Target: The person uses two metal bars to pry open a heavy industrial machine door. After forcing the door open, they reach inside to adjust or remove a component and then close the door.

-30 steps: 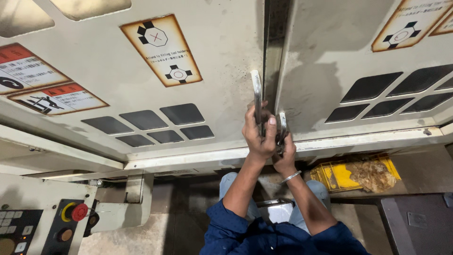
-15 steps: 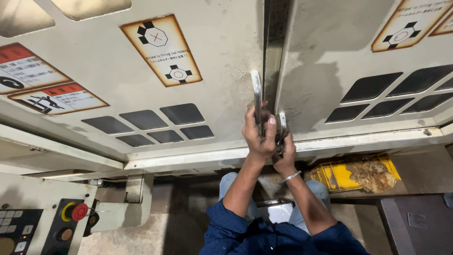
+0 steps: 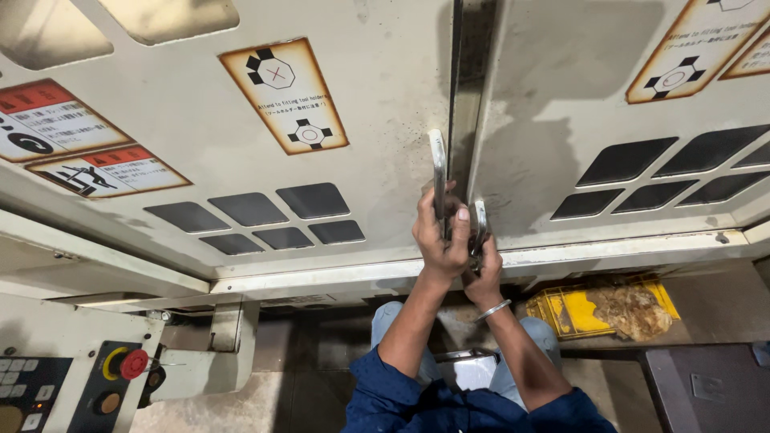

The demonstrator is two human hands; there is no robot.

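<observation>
At the far left, two rectangular warning labels point(image 3: 76, 144) with red headers and black pictograms sat on the cream-painted machine door. Below them, at the bottom left corner, was a dark control panel point(image 3: 48, 397) carrying a red round push-button on a yellow ring point(image 3: 132, 363). Further right, an orange-bordered rectangular label with two black hexagonal symbols point(image 3: 283, 95) lay tilted on the left door panel point(image 3: 184, 104), above a group of dark grey rectangular pads point(image 3: 269, 215).

At centre, the left hand point(image 3: 439, 240) was raised with the forearm reaching upward, fingers clamped around the long silver metal door handle point(image 3: 438, 172). That handle stood just left of the dark vertical seam point(image 3: 468, 88) between the two doors, its long axis running up and down the frame, the free end pointing upward. The right hand point(image 3: 483, 265), wearing a silver wrist bangle point(image 3: 492, 309), was closed on the shorter silver metal handle point(image 3: 480, 218) just right of the seam, likewise upright. The two hands touched.

To the right lay a yellow plastic crate holding brownish rags point(image 3: 605, 309), and orange-bordered labels point(image 3: 690, 48) at the upper right.
</observation>
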